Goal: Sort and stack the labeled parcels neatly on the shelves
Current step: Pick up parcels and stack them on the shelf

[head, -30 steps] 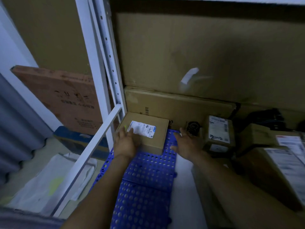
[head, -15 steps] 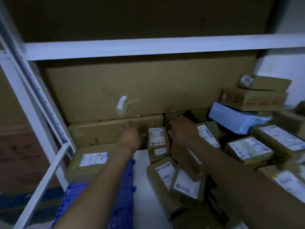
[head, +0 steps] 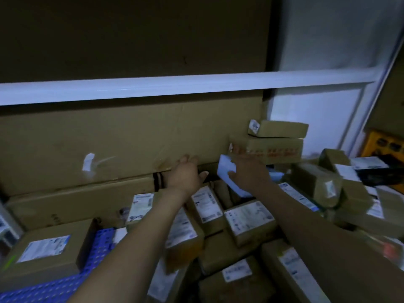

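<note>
Cardboard clutter says sorting has barely begun: before the big back carton most labeled parcels lie jumbled, just two boxes stacked at right and one flat box on the blue mat, while the right hand grips a white parcel behind the heap and the left hand hovers open.

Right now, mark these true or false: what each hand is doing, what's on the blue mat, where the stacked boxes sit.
1. The right hand touches the white parcel. True.
2. The left hand holds a box. False: it holds nothing, its fingers relaxed by the large carton.
3. A labelled box sits on the blue mat. True.
4. The two stacked brown boxes sit above the shelf beam. False: they sit below it.
</note>
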